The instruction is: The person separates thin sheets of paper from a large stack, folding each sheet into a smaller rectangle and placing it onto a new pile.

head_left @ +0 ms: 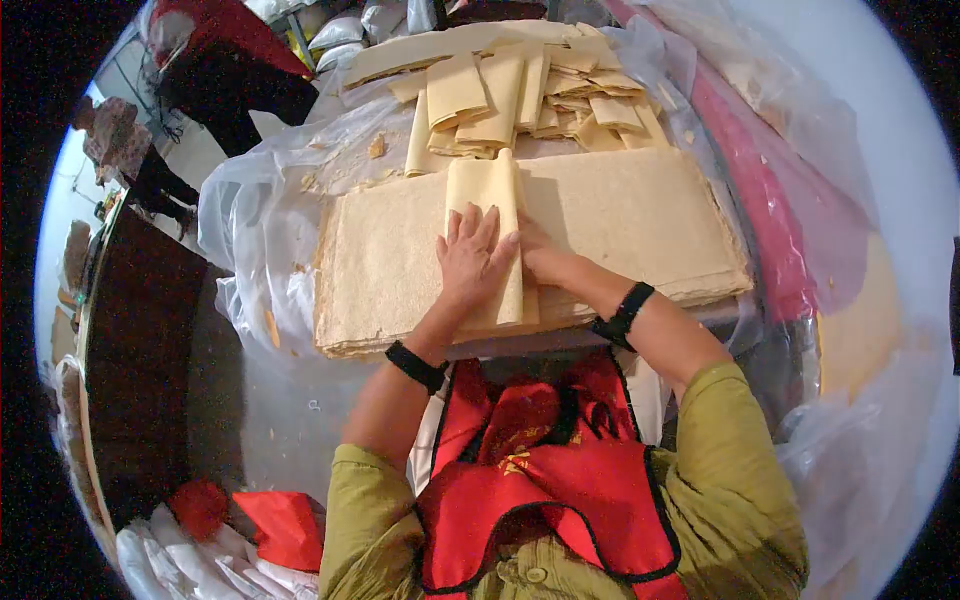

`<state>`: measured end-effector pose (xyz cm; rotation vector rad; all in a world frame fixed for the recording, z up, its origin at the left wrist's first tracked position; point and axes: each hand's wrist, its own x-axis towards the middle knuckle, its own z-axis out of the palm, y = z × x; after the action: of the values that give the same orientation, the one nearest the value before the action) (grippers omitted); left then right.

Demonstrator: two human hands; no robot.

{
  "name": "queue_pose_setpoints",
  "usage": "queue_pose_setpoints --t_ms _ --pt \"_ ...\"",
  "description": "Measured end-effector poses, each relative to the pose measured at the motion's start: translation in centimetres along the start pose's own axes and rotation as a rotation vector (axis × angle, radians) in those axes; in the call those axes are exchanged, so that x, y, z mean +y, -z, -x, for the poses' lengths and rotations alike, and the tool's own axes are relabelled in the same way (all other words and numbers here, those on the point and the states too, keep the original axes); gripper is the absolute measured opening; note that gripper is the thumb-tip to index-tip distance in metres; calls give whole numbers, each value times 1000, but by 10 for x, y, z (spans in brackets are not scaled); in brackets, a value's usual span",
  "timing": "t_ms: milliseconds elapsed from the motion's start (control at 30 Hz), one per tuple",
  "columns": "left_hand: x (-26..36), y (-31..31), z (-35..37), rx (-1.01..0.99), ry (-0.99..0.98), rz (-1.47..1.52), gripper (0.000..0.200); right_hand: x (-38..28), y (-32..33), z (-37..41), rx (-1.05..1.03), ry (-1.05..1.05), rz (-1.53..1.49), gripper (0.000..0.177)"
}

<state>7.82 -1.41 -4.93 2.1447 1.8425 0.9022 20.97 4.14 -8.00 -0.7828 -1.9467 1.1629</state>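
A pale-yellow tofu skin sheet, folded into a long narrow strip, lies across the middle of a thick stack of tofu skin sheets. My left hand rests flat on top of the strip with its fingers spread. Against the strip's right edge is my right hand; its fingers are hidden by the fold and the left hand, so I cannot see whether they grip it. Just beyond the stack, several folded tofu skin pieces are heaped over one another.
Clear plastic sheeting is bunched along the left side, and pink sheeting runs down the right. A dark-sided table stands at far left, with people behind. White bags and a red cloth lie at lower left.
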Motion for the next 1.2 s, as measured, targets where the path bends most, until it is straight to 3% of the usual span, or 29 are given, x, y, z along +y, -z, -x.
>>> queue_pose_setpoints --t_ms 100,200,233,300,367,400,433,533,567,667,733,767,867,967,1067,1200 --pt "4 -2 3 30 -11 -81 54 -11 24 -4 -16 -114 547 42" --pt "5 -6 1 -21 21 -114 51 -20 26 -8 278 265 790 43" --pt "5 -7 1 -35 9 -150 50 -29 23 -8 187 251 978 43" --pt "-1 -6 2 -58 -9 -224 49 -19 22 -4 94 145 1072 44" --pt "-31 -15 -9 101 54 138 50 -19 24 -9 27 99 1121 46" --pt "-36 -10 -9 170 87 317 50 -24 23 -7 10 91 1118 48" --pt "-35 1 -9 249 -4 -33 53 -28 23 -4 0 82 1118 49" --pt "-43 9 -25 166 336 421 51 -26 23 -7 -14 2 991 55" --pt "-43 9 -27 146 360 469 44 -23 19 -5 76 -3 903 56" --pt "-48 7 -24 -53 505 1079 39 -19 8 8 304 -81 550 57" --pt "-25 18 -10 57 610 1298 32 -29 7 17 396 -210 211 54" --pt "-17 22 -2 115 663 1406 29 -41 15 23 248 -305 13 55" --pt "-15 28 7 72 685 1503 23 -59 16 43 77 -437 -244 44" --pt "-44 37 3 -31 661 1669 22 -72 10 60 -83 -413 -147 38" --pt "-48 41 -7 166 731 1523 23 -44 -2 68 -53 -356 67 37" --pt "-67 46 -22 166 631 1513 31 -37 -1 85 -117 -235 35 36"
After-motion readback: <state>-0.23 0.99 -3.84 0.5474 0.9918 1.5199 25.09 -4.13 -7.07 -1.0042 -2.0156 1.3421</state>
